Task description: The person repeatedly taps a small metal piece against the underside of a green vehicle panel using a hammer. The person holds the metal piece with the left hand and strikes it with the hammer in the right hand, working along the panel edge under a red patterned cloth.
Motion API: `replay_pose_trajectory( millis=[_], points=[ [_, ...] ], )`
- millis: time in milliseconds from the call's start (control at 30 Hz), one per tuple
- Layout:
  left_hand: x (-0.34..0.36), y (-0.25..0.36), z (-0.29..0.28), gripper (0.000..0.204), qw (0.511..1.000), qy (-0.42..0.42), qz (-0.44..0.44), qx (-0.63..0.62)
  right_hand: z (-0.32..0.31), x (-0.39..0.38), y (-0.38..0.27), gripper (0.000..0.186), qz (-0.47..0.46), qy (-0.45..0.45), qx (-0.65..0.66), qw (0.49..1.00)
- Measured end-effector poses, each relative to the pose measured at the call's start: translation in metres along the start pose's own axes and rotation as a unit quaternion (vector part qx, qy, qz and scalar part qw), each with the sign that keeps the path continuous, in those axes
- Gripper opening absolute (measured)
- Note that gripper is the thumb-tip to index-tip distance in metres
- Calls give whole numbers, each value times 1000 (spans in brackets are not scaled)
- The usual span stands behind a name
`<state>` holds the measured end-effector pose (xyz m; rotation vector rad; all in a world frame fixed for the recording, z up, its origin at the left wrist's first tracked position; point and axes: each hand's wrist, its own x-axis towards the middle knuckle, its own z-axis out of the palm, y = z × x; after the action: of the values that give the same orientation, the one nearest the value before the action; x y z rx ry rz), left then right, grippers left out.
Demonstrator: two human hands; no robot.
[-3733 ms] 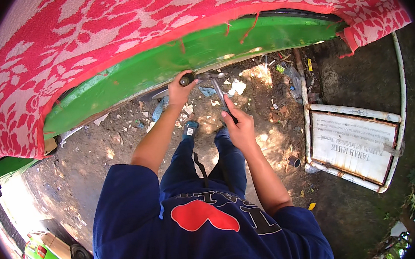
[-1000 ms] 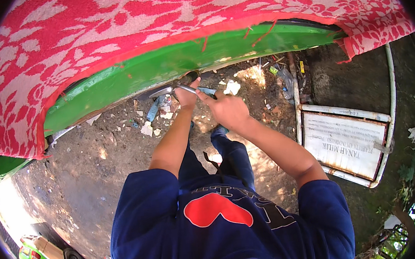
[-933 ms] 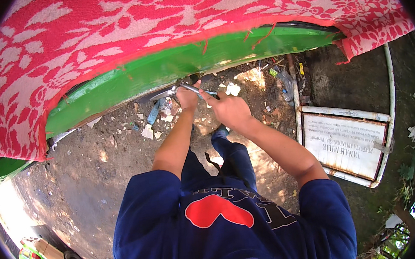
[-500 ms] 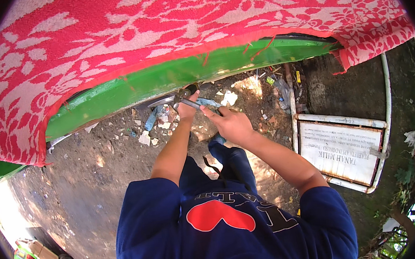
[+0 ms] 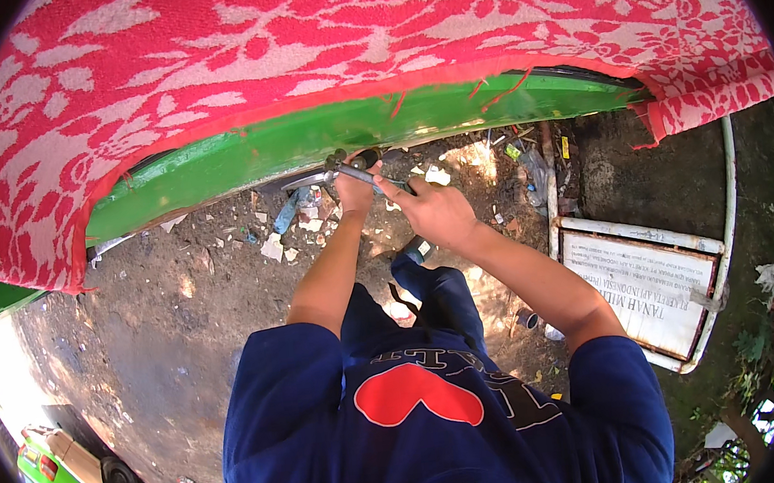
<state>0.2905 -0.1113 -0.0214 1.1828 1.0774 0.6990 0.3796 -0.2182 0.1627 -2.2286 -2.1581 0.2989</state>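
Observation:
My left hand (image 5: 353, 189) is closed on a dark-handled tool (image 5: 363, 159) at the lower edge of the green metal panel (image 5: 259, 145). A flat grey metal piece (image 5: 306, 180) extends left from there along the edge. My right hand (image 5: 434, 205) grips a hammer (image 5: 353, 173), pointing leftward, its head over my left hand by the dark tool. My left fingers are partly hidden behind the hammer. A red and pink floral cloth (image 5: 359, 32) hangs over the top of the panel.
A rusty white metal sign frame (image 5: 699, 245) lies on the dirt ground (image 5: 138, 337) at the right. Scraps of paper and plastic (image 5: 270, 247) are scattered below the panel. Another green vehicle (image 5: 63, 481) is at the lower left. Plants (image 5: 752, 357) grow at the right edge.
Since the earliest frame, my right hand and hammer have swung left, bringing the head over my left hand. In the last second both have shifted only slightly, with the view.

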Motion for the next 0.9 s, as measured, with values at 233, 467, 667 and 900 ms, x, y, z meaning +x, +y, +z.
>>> replay_pose_trajectory(
  millis=[233,467,667,900],
  points=[
    [-1,-11,2,35,996,41,30,-74,-7,-7,6,62,-4,-8,15,1000],
    [2,-19,2,28,994,43,97,-21,-11,-3,2,60,-28,-4,8,1000],
    [5,-4,5,32,994,4,-105,-11,-3,-9,15,61,1,-61,-45,997],
    [7,-32,10,41,989,-10,-2,-148,2,7,1,62,-34,-58,-28,997]
  ],
)
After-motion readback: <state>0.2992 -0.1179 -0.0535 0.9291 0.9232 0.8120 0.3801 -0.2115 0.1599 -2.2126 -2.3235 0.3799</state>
